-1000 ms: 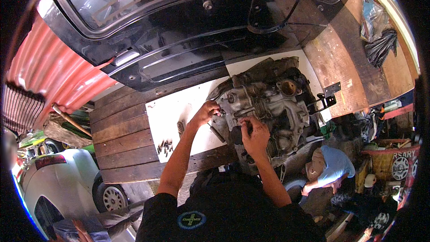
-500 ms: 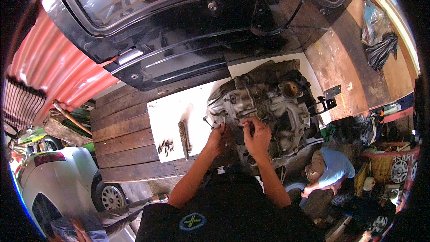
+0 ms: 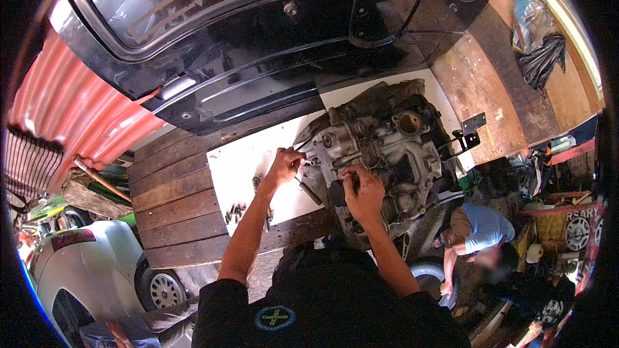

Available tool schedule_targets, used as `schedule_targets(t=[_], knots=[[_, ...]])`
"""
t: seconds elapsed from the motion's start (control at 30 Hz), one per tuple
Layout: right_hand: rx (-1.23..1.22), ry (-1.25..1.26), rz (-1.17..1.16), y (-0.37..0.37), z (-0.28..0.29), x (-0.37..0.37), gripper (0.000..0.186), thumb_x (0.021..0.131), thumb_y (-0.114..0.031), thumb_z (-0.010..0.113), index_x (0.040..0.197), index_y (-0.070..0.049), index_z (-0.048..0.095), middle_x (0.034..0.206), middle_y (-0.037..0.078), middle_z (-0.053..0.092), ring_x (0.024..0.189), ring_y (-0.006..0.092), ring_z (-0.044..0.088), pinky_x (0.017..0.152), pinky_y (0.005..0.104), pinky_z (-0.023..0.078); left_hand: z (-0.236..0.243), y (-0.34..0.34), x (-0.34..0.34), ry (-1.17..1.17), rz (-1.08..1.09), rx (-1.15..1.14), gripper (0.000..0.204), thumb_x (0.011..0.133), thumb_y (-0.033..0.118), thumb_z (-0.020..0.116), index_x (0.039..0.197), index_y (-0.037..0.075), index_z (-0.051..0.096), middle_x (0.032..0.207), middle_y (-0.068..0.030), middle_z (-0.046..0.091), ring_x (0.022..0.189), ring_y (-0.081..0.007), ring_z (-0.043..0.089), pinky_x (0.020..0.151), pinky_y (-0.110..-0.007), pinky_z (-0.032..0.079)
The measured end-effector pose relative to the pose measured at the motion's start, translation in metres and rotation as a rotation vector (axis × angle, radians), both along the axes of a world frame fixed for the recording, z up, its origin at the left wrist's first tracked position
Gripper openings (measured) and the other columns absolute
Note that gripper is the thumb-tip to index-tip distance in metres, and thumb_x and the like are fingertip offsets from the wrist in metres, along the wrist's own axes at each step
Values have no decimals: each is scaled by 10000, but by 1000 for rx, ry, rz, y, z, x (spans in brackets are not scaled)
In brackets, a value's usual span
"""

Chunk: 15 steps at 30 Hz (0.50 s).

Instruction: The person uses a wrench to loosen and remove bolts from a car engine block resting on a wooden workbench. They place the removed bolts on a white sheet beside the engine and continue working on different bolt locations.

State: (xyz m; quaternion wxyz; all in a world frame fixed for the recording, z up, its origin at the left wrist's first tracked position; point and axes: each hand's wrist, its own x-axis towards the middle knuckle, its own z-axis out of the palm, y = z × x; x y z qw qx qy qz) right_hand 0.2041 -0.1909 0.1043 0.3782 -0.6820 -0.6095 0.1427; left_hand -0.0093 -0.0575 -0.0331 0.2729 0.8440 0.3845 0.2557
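1. The greasy engine (image 3: 416, 162) lies on the white board (image 3: 225, 161), ahead of the person and mostly to the right; its left edge sits just beside the left hand (image 3: 287, 165), while the right hand (image 3: 364, 194) is nearer, over its near-left part.
2. The dark rod (image 3: 309, 192) lies between the left hand and the engine's near-left side, its long axis slanting away from the person toward the left; the left hand is closer to it.
3. The left hand's thumb and fingers are drawn narrowly together; whether they hold a small part, I cannot tell.
4. The right hand is half curled, fingertips at the engine; contact or grip cannot be told.
5. Small dark cylindrical pieces (image 3: 236, 211) stand left of the left forearm.
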Motion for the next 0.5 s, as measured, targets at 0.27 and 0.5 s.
schedule_targets(t=[0.27, 0.5], knots=[[7, -21, -1, -1, -3, 1, 96, 860, -177, 593, 915, -116, 644, 882, 66, 702, 796, 320, 654, 757, 431, 451, 10, 24, 3, 192, -282, 63, 183, 707, 7, 670, 848, 123, 678, 896, -25, 636, 994, -250, 551, 955, -405, 388], [19, 12, -7, -1, -5, 1, 100, 867, -184, 593, 910, -106, 639, 881, 60, 704, 795, 313, 656, 774, 433, 449, 43, 32, 13, 60, -276, 277, 257, 563, -5, 698, 795, 87, 638, 870, -87, 591, 958, -310, 553, 851, -435, 453]])
